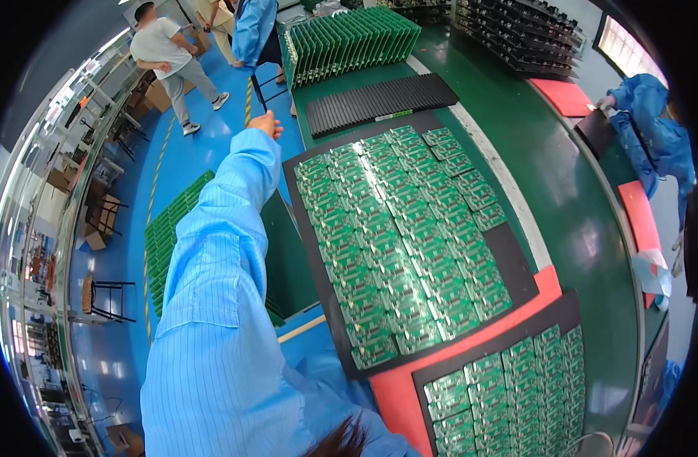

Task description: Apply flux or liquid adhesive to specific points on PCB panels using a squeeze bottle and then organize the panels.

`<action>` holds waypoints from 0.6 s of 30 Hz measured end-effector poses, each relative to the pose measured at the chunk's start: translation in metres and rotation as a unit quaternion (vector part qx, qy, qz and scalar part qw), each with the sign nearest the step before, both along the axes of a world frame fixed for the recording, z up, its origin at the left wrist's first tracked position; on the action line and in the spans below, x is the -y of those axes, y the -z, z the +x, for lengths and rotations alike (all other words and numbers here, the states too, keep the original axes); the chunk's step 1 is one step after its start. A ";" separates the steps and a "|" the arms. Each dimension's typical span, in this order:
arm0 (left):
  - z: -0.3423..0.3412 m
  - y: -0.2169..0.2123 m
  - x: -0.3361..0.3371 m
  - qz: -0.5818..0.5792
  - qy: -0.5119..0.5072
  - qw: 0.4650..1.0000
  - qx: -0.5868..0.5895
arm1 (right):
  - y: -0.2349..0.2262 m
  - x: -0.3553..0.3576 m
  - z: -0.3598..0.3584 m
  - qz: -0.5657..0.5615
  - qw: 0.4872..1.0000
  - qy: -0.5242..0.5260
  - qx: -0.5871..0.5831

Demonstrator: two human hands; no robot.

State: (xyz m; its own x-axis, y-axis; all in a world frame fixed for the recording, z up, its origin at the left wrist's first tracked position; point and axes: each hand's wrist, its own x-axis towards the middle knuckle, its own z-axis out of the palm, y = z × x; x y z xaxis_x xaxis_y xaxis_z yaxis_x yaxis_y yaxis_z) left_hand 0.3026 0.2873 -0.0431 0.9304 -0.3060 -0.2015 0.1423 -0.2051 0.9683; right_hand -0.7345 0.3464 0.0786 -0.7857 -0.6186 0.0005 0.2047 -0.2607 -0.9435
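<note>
My left arm, in a blue striped sleeve, reaches up and away to the far side. At its end my left hand hangs in the air with nothing visible in it, fingers loosely bent and slightly apart. Nearest to the hand is a black ribbed rack lying on the bench. Close to my forearm lies a black mat covered with rows of green circuit boards. Nearer me, a second black mat carries more green circuit boards. My right hand is out of the picture.
Upright green boards fill a rack at the far end. More boards stand low at left. Red sheeting shows beneath the mats. A person in blue works at right; others stand far left. A stool sits left.
</note>
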 end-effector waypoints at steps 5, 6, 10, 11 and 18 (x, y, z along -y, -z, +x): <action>0.067 0.016 0.041 -0.008 -0.036 0.999 0.037 | 0.001 0.055 0.063 0.058 0.998 0.002 -0.016; 0.078 0.018 0.053 -0.016 -0.028 0.999 0.040 | -0.001 0.064 0.078 0.069 0.997 0.003 -0.022; 0.128 0.040 0.096 -0.055 -0.001 0.997 0.045 | -0.017 0.097 0.138 0.102 0.993 0.006 -0.052; 0.141 0.041 0.113 -0.066 0.003 0.997 0.046 | -0.022 0.106 0.152 0.108 0.992 0.004 -0.060; 0.217 0.076 0.177 -0.162 0.047 0.985 0.043 | -0.058 0.144 0.213 0.140 0.982 0.020 -0.125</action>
